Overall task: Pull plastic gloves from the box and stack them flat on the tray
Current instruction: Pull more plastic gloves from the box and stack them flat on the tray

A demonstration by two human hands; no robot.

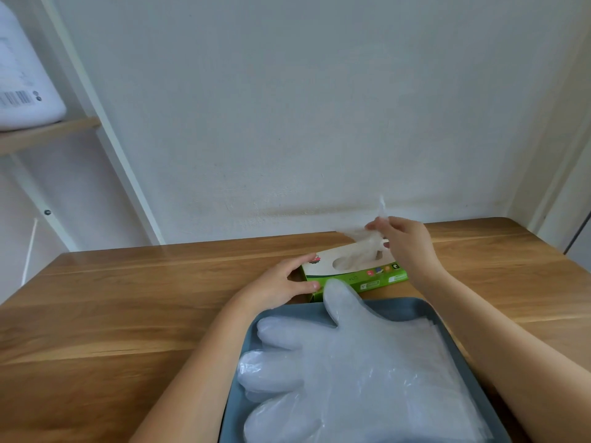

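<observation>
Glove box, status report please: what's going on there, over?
Left grip steadies the glove box. Right grip pinches a plastic glove, partly out of the slot. Glove stack flat on tray. Nothing blocking.

Head view: looks forward-down, close over table point(128, 314), facing wall point(287, 107).

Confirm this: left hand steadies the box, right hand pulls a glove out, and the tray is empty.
Wrong on the tray: the head view shows gloves stacked flat on it. The left hand does steady the box while the right hand pulls a glove out.
</observation>
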